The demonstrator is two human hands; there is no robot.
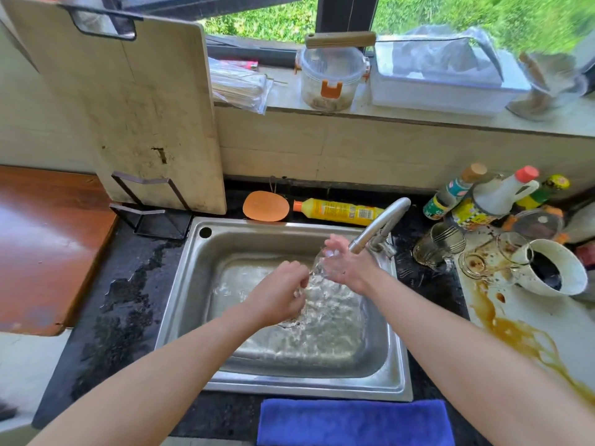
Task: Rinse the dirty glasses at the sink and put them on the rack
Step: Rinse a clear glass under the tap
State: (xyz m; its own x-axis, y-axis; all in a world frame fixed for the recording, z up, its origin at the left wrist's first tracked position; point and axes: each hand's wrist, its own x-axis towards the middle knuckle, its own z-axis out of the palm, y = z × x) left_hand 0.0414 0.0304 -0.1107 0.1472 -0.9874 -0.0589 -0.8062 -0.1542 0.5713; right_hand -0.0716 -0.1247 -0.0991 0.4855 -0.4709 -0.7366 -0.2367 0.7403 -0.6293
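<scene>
Over the steel sink (180,284) both hands hold one clear glass (317,272) tilted under the tap (380,223). My right hand (346,263) wraps its upper end close to the spout. My left hand (278,296) grips its lower end, and water pours out into the basin. Two dirty glasses (439,246) (476,262) lie on the counter right of the sink, beside a white mug (553,268) with dark liquid.
Brown spill stains the white board (531,333) at right. Sauce bottles (495,197) stand behind it. A yellow detergent bottle (338,210) and orange sponge (265,206) lie behind the sink. A cutting board (128,107) leans at left. A blue cloth (351,421) lies at the front edge.
</scene>
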